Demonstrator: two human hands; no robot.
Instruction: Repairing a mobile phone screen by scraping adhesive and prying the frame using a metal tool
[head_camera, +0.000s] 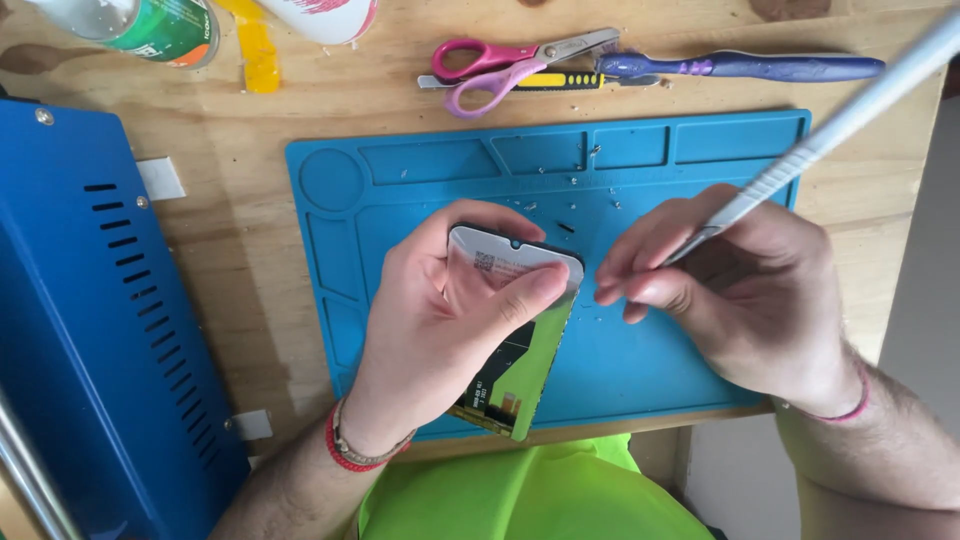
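Note:
My left hand (440, 310) grips a phone screen panel (520, 350) by its edges and tilts it above a blue silicone work mat (640, 160). The panel's back faces up, shiny, with a dark flex strip near its lower end. My right hand (740, 290) holds a long grey metal scalpel-like tool (830, 130) like a pen. Its tip sits hidden under my fingers beside the panel's upper right corner. Both hands are close together over the middle of the mat.
A blue metal box with vent slots (100, 320) stands at the left. Pink scissors (500, 65), a yellow utility knife (555, 82) and a purple toothbrush (750, 67) lie behind the mat. A bottle (150, 25) and yellow strip (258, 50) sit at the back left. Small debris dots the mat.

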